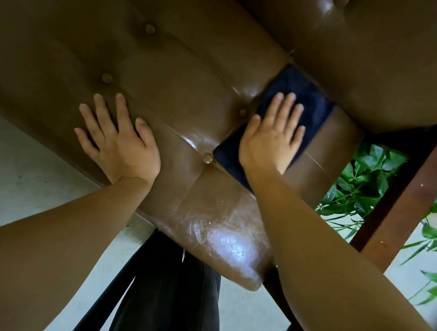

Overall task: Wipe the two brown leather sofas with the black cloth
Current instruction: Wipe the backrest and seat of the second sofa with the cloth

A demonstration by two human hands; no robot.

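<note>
- My right hand [272,138] lies flat, fingers straight, pressing the cloth [293,97] onto the sofa [180,76] seat, hard against the backrest crease.
- My left hand [116,134] rests open on the tufted leather, bracing.
- Risk, as I judge it: with nothing gripping it, the cloth could bunch, slip from under my palm or snag on a button [208,158], leaving the crease unwiped.
</note>
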